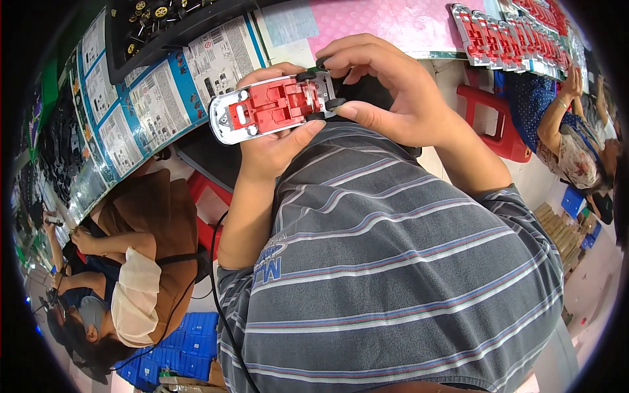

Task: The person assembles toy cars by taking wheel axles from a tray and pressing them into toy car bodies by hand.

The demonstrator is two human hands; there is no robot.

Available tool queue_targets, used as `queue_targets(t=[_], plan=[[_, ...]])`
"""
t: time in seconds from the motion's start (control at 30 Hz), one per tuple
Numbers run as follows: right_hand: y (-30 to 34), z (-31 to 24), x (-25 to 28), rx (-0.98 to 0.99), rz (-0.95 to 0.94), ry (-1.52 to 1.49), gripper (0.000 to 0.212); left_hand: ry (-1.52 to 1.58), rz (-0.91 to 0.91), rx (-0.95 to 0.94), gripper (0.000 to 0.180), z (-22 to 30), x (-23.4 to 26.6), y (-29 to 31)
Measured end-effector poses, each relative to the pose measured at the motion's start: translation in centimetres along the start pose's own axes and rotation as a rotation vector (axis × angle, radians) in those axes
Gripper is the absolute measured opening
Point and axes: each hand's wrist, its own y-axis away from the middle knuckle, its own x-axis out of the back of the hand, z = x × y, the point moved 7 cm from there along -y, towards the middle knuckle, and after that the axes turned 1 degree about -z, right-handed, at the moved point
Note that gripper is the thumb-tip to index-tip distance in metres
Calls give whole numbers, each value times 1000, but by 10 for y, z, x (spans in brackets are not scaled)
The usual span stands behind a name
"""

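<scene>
I hold a toy car chassis (268,107) upside down over my lap; it is white with a red inner frame and small black wheels at its right end. My left hand (278,141) cradles it from below, thumb up against its near edge. My right hand (380,85) curls over the right end, fingertips pinching at the black wheels (334,103). Both hands are close to the table edge.
Printed sheets with blue borders (154,98) cover the table at left. A black tray of small wheels (154,19) stands at the back. A row of red and white chassis parts (517,33) lies at the back right. Other people sit at left and right; a red stool (498,121) stands near.
</scene>
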Motion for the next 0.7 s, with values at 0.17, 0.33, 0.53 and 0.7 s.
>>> queue_targets(t=[0.17,0.33,0.53,0.7], plan=[[-10,-16,-11,160,33,118,45,-76,57,56,81,-5,3,4],[-7,-6,-25,108,1,90,48,-33,42,59,80,-9,2,7],[-3,4,-28,128,1,74,51,-64,21,34,77,-6,2,8],[-9,-6,-12,206,0,205,53,-156,-23,38,75,-7,4,8]])
